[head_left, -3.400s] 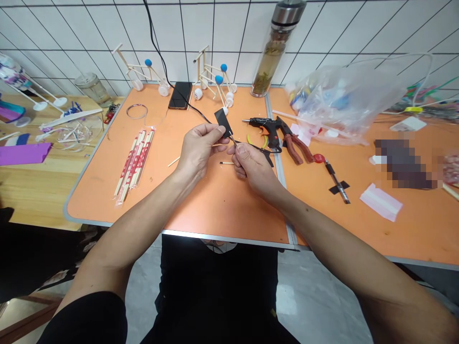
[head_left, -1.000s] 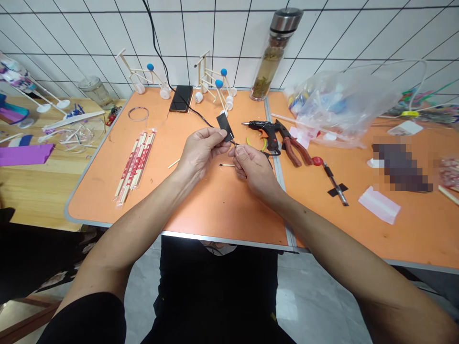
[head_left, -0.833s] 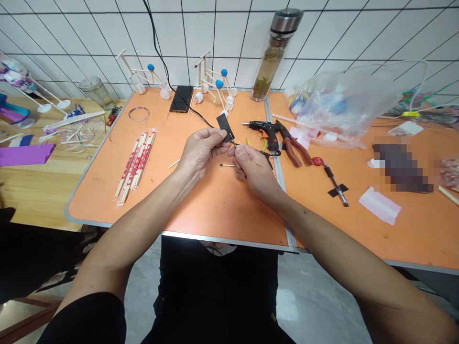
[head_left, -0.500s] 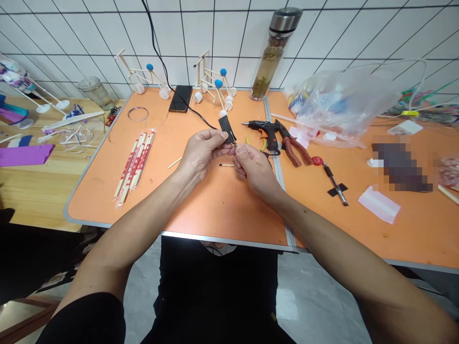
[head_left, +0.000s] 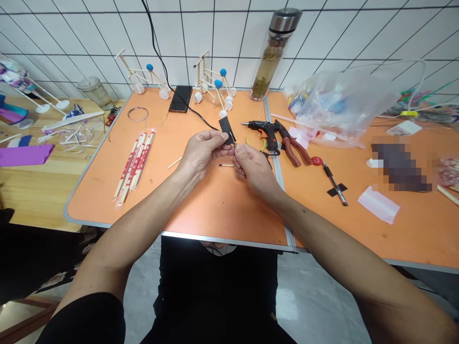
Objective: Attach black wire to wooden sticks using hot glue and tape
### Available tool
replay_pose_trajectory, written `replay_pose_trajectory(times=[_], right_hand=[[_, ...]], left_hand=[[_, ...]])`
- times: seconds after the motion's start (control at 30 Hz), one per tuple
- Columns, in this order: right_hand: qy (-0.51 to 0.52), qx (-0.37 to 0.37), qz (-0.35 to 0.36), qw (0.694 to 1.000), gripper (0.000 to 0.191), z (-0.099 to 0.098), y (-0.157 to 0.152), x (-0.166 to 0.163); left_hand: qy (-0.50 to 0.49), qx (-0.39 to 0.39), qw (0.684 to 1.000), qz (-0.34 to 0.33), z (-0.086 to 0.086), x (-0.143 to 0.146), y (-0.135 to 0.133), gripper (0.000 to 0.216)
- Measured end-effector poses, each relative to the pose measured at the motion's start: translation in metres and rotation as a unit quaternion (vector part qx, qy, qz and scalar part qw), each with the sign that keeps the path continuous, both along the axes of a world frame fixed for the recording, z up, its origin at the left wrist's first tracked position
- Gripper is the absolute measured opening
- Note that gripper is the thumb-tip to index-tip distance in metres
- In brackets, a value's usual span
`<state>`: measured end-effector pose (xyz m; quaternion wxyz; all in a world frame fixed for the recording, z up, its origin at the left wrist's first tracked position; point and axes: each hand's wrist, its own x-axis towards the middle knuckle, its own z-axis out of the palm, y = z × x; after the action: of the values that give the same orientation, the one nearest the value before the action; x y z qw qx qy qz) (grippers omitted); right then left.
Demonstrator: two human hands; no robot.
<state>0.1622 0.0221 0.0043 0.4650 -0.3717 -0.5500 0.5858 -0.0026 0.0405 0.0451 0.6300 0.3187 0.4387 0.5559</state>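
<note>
My left hand point(head_left: 201, 153) pinches a strip of black tape point(head_left: 226, 128) that stands up from its fingertips above the orange table point(head_left: 201, 205). My right hand point(head_left: 253, 168) is closed in a pinch right beside it, fingertips touching the lower end of the tape and a thin stick that I can barely make out. A short wooden stick with a dark tip point(head_left: 226, 165) lies on the table just under the hands.
A black glue gun point(head_left: 263, 128) and red pliers point(head_left: 296, 147) lie right of the hands. Wrapped chopsticks point(head_left: 136, 161) lie to the left. At the back are stick models point(head_left: 213, 83), a phone point(head_left: 181, 98), a bottle point(head_left: 274, 52) and a plastic bag point(head_left: 340, 105).
The tape in my left hand has dropped and shifted slightly right, and the two hands have drawn closer together. Nothing on the table has moved.
</note>
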Motion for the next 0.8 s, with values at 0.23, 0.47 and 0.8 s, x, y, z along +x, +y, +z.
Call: replay_pose_trajectory(times=[0.23, 0.47, 0.8], right_hand=[[0.012, -0.005, 0.000, 1.000, 0.062, -0.0022, 0.0011, -0.0009], [0.007, -0.001, -0.001, 1.000, 0.062, 0.0006, -0.0002, -0.0010], [0.012, 0.002, -0.005, 1.000, 0.062, 0.0006, -0.0005, -0.0022]], left_hand=[[-0.001, -0.008, 1.000, 0.002, 0.0014, 0.0010, -0.0010, 0.027], [-0.001, -0.002, 1.000, 0.005, 0.0010, 0.0008, -0.0015, 0.024], [0.015, 0.010, 1.000, -0.004, 0.0005, 0.0020, -0.0019, 0.027]])
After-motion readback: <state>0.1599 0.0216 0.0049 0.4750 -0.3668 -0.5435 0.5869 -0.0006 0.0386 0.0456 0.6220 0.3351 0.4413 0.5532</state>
